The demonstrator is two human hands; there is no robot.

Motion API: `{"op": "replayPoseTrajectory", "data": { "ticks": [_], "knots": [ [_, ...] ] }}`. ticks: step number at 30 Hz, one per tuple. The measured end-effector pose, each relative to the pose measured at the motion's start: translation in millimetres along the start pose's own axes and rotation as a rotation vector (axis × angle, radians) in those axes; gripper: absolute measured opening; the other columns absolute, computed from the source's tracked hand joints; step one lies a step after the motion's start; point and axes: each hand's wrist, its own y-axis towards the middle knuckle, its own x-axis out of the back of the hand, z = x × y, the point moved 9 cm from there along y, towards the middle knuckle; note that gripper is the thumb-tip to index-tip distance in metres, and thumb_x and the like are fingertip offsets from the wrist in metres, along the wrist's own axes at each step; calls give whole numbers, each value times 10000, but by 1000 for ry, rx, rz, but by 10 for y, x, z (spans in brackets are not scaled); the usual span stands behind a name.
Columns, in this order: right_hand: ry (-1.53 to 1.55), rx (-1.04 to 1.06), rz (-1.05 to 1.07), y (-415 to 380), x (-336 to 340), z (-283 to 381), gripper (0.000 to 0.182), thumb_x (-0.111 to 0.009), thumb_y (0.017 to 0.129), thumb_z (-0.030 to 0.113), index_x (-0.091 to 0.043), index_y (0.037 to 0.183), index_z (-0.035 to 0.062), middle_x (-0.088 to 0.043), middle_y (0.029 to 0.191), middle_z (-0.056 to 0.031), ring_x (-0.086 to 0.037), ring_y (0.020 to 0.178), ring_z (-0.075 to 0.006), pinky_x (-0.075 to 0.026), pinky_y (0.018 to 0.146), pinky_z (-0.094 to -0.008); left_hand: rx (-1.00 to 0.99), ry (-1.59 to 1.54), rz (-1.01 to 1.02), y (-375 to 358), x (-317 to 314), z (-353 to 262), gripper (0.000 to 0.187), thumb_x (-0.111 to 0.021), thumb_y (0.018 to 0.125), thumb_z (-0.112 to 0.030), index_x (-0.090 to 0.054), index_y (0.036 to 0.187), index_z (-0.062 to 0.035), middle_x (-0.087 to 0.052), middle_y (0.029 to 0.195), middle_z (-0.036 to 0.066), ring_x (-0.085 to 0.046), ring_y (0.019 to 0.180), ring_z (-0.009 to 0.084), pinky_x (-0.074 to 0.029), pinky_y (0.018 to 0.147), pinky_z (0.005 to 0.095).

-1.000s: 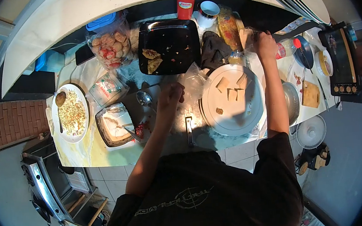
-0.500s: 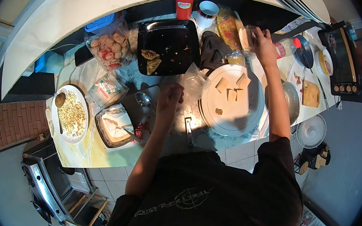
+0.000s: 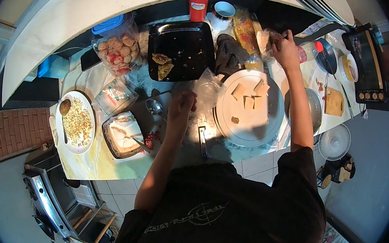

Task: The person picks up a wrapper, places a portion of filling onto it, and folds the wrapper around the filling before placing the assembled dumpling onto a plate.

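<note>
My left hand (image 3: 183, 104) is over the counter's middle with its fingers curled, and a clear plastic bag (image 3: 209, 90) is pinched at the fingertips. Reaching to the back right, my right hand (image 3: 285, 49) has bent fingers gripping the edge of a clear packet (image 3: 264, 42) with pale contents. Between my arms, a white plate (image 3: 247, 128) holds several beige folded pieces (image 3: 250, 101) and one small brown lump (image 3: 235, 120). Left of the bag, a black square tray (image 3: 179, 47) carries browned filled pieces (image 3: 164, 67).
A plate of chopped food (image 3: 79, 126), a dish with white paste (image 3: 124, 133) and a spoon (image 3: 154, 106) lie leftward. Behind stand a bag of round items (image 3: 117, 53), a red container (image 3: 198, 9) and a white mug (image 3: 222, 15). A bottle (image 3: 309, 51) stands right of my hand.
My right hand has shifted slightly down, its fingers bending more at the packet's edge. My left hand and the plastic bag stay almost still.
</note>
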Motion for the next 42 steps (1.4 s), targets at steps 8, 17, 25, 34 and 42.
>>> {"op": "replayPoseTrajectory", "data": {
  "ticks": [8, 17, 25, 34, 42],
  "knots": [
    [-23, -169, 37, -3, -103, -54, 292, -586, 872, 163, -621, 1147, 74, -523, 1227, -250, -655, 877, -431, -553, 738, -497, 8, 9, -8, -5, -6, 4, 146, -521, 980, -137, -587, 1031, -17, -550, 849, 16, -501, 752, 96, -423, 698, 249],
    [-143, -206, 87, 9, -91, 25, 336, -585, 856, 111, -583, 1191, 86, -511, 1236, -199, -657, 933, -403, -574, 725, -449, 18, 8, -16, 3, -1, 12, 132, -519, 982, -123, -586, 1024, -18, -554, 859, 22, -508, 759, 94, -424, 697, 244],
    [-293, -268, 154, 29, -202, 1, 379, -550, 891, 85, -487, 1265, 105, -550, 1166, -173, -680, 914, -363, -588, 699, -422, 1, 11, -8, 17, 20, -25, 131, -525, 980, -124, -587, 1024, -17, -551, 837, 17, -505, 747, 89, -421, 695, 244],
    [-488, -245, 362, 49, -215, -1, 277, -514, 924, 144, -633, 1171, 109, -636, 1137, -159, -673, 1004, -343, -571, 791, -418, -6, -12, -27, 16, 48, -50, 131, -533, 980, -131, -599, 984, -17, -534, 799, 4, -490, 723, 84, -408, 676, 245],
    [-436, -243, 663, 194, -225, -54, 375, -639, 789, 178, -661, 1157, 109, -651, 1209, -147, -615, 1146, -319, -520, 918, -445, -55, -23, -28, 38, 111, -133, 116, -533, 980, -115, -583, 993, -12, -548, 804, 18, -505, 718, 89, -423, 681, 238]
  ]
}}
